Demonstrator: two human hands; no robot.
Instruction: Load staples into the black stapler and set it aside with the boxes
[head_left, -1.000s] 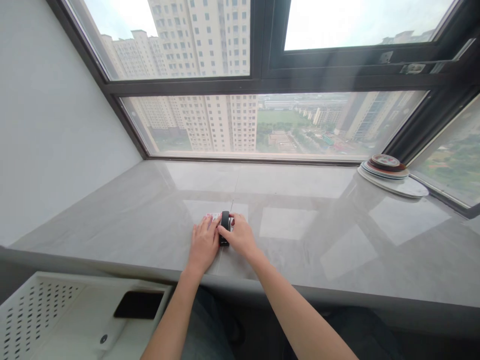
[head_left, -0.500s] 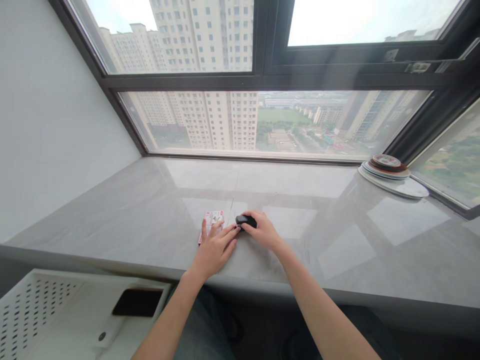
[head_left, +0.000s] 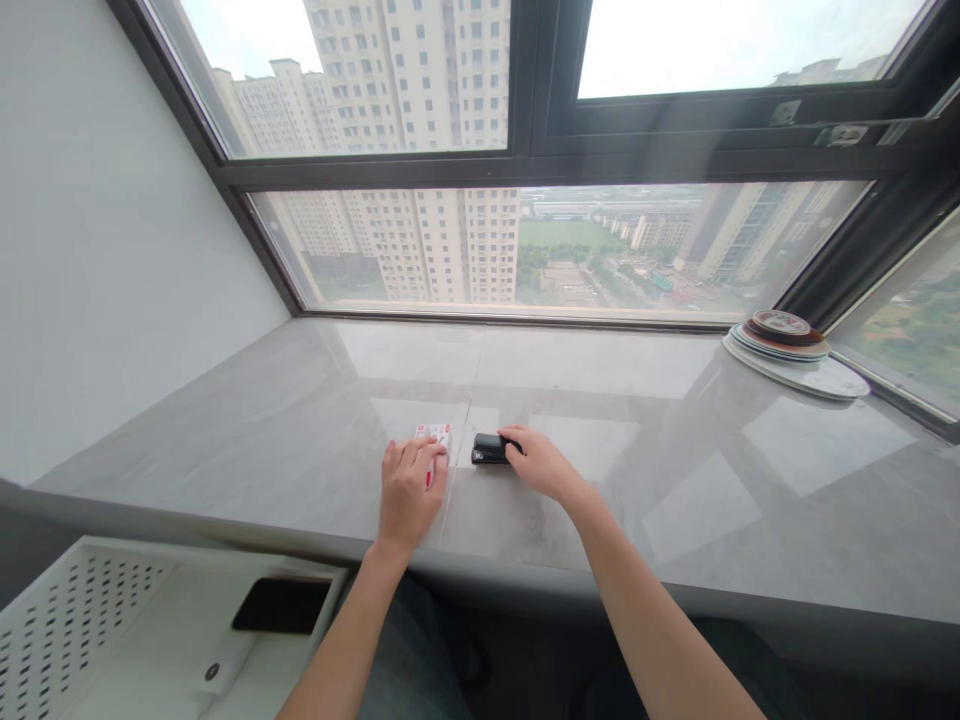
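A small black stapler (head_left: 489, 449) lies on the grey stone sill, its front end pointing left. My right hand (head_left: 545, 463) grips its rear end from the right, thumb on the near side and fingers over the back. To the left is a small red-and-white printed box (head_left: 436, 432), flat on the sill. My left hand (head_left: 409, 487) covers much of that box, its fingers bent over the top and closed round it. The lower left part of the box is hidden under the palm. A narrow gap of sill separates box and stapler.
A stack of round plates or coasters (head_left: 799, 355) stands at the far right by the window frame (head_left: 480, 172). Below the sill's front edge, at left, is a white perforated tray or basket (head_left: 161, 625) with a black phone-like object (head_left: 281, 606) in it.
My left hand has moved left, away from the stapler's front end, and closed over the box. My right hand has shifted slightly right on the stapler, showing more of it.
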